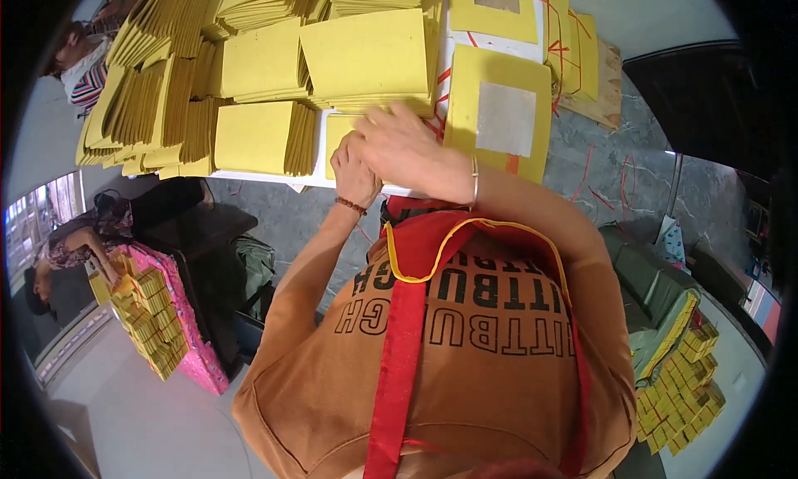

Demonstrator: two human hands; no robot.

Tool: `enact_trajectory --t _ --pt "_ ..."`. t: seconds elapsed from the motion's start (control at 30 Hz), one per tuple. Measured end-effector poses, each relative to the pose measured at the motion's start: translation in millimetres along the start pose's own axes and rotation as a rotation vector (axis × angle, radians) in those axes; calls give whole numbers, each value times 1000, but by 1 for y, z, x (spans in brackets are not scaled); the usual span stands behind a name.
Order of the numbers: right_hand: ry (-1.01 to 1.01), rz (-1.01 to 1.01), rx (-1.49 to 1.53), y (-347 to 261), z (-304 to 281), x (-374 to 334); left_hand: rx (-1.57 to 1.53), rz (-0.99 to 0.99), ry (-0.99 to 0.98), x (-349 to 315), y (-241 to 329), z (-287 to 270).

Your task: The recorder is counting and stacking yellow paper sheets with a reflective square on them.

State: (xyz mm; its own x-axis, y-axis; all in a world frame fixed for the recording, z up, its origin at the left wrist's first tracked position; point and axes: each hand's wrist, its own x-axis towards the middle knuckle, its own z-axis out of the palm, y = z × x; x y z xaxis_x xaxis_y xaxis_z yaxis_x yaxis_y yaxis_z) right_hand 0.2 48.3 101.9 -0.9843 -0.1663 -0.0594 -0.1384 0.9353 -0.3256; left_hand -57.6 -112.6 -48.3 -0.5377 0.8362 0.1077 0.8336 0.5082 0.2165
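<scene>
My left hand [357, 176] is at the near edge of the white table, its fingers bent and pressed together on a small yellow paper envelope [338, 128]. Over it crosses my right hand [401, 147], slightly blurred, with its fingertips hidden behind the knuckles. Most of the envelope is covered by the two hands. Just beyond them rises a tall stack of folded yellow envelopes [366, 55]. A smaller stack [253, 138] stands to the left of my left hand. On the right lies a large flat yellow envelope [499, 72] with a pale rectangular panel.
More yellow stacks [145, 105] crowd the table's left end. Red-strapped yellow bundles [573, 55] lie on a wooden board at far right. A person [91, 238] works at a pink-covered table [195, 329] on the left. Red straps [623, 180] lie on the grey floor.
</scene>
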Motion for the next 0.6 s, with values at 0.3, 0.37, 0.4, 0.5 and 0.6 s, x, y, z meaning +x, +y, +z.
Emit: enact_trajectory --t 0.3,0.37,0.4,0.5,0.6 --pt "311 194 -110 79 50 27 0 52 182 9 15 -13" --pt "265 198 -103 80 48 31 3 43 168 9 17 -15" --pt "220 207 -96 81 47 32 3 42 169 11 16 -14" --pt "159 221 -86 77 46 33 -8 50 169 10 14 -15" --pt "131 229 -80 77 44 32 -37 41 159 10 16 -19"
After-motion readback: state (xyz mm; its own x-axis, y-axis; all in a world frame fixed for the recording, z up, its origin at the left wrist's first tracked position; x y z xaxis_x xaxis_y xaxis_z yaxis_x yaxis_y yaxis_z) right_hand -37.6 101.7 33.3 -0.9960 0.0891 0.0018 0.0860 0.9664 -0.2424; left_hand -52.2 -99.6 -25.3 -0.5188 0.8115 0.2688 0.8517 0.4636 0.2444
